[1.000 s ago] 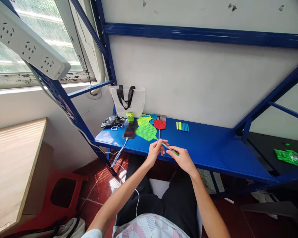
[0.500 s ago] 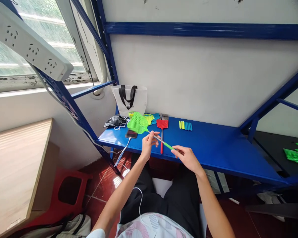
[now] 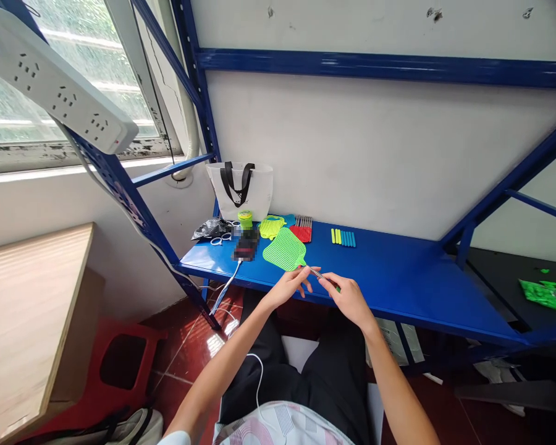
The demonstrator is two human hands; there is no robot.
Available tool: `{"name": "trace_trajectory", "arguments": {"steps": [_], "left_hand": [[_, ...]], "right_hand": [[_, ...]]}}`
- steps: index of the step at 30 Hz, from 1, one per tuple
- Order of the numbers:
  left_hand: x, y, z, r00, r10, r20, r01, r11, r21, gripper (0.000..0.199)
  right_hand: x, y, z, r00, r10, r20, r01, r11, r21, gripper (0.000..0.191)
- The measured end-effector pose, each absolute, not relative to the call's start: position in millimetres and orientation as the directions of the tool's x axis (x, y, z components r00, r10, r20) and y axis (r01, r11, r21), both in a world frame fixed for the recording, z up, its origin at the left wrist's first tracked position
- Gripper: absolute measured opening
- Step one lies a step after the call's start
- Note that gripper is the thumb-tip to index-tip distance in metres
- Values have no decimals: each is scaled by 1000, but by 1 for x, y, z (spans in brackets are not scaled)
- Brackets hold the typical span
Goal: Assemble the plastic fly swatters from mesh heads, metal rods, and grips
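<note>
Head view: you're pinching the metal shaft (image 3: 315, 273) of a green plastic fly swatter (image 3: 285, 249) with your right hand (image 3: 349, 301), grip closed on it. Your left hand (image 3: 287, 285) is hovering beside it, fingertips (image 3: 304, 270) at the shaft; can't tell whether that grip is closed. Swatter head is lying on the blue steel shelf (image 3: 389, 296), just in front of a red fly swatter (image 3: 301, 233) and a yellow fly swatter (image 3: 272, 227). Teal and yellow sticks (image 3: 343, 238) are sitting to their right.
</note>
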State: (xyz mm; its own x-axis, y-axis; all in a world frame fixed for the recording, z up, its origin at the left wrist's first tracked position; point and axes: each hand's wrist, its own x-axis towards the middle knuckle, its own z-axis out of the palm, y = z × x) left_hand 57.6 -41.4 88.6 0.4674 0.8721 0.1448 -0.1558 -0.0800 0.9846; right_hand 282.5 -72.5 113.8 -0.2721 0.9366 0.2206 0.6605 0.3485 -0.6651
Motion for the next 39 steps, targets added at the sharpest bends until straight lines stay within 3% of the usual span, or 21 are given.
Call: {"name": "trace_trajectory", "arguments": {"steps": [4,8,17,22,28,33,39], "left_hand": [[48,-43,97,537,827,165,-108,-127,986,63],[58,-43,91,508,844,172,-145,-113,983,63],[79,-46,81,93,969,227,-378,-176,909,52],[40,-26,98,-240,948,210,-547,-311,777,49],[-27,-2,112,-447,866,223,-636,-483,602,46],[-50,-4,120,-473,847,240,-622,-515,590,44],[-42,-13,125,-381,877,293,-602,-476,641,48]], "right_hand": [[290,-75,112,-273,939,208,639,338,-691,49],[285,-76,108,-280,937,208,637,343,-690,49],[269,-82,100,-244,931,272,748,359,-558,48],[298,-78,115,-330,935,129,757,344,-556,47],[366,-69,134,-336,939,-74,739,214,-640,50],[412,-77,143,-315,934,-169,690,103,-716,53],[431,-77,141,-269,943,-195,653,30,-757,55]]}}
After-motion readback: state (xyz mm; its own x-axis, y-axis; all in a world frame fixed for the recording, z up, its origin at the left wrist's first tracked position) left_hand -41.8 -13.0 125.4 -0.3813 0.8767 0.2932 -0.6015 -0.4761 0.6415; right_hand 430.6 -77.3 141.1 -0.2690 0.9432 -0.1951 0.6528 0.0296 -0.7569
